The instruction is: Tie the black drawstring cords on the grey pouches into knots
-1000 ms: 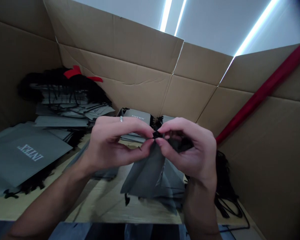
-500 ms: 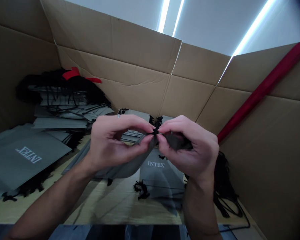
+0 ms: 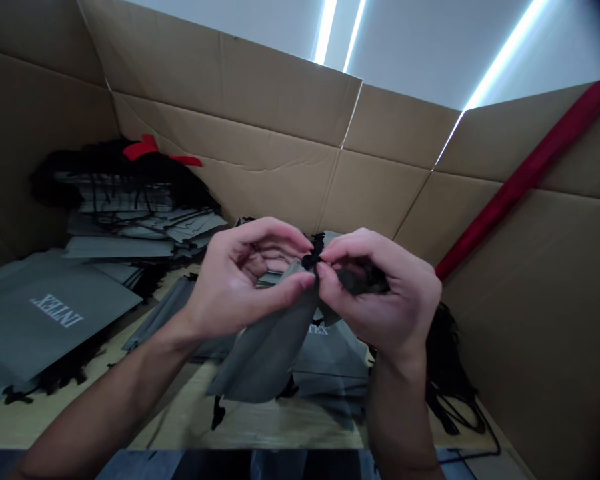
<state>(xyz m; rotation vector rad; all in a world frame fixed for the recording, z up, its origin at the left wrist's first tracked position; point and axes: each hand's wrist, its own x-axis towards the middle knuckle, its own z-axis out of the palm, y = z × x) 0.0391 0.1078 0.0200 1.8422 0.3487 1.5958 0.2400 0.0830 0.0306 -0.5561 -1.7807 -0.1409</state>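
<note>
A grey drawstring bag (image 3: 265, 363) hangs below my hands, its top gathered at a black drawcord (image 3: 312, 260). My right hand (image 3: 387, 287) pinches the black cord between thumb and forefinger. Just left of the cord, my left hand (image 3: 240, 280) has its thumb and forefinger apart, with the fingertips close around the knot-like bunch; whether they touch it is unclear. Under the hanging bag lies a stack of grey bags (image 3: 330, 373) with partly covered white lettering.
At the left are a grey bag (image 3: 20, 320) printed INTEX and a tall pile of bags (image 3: 125, 227) with black cords and a red strip (image 3: 143, 147). Loose black cords (image 3: 450, 373) lie at the right. Cardboard walls (image 3: 275, 133) surround the wooden table (image 3: 175, 420).
My left thumb and forefinger have parted from their pinch at the cord. The bag now hangs lower and covers more of the stack. My right hand stays nearly in place.
</note>
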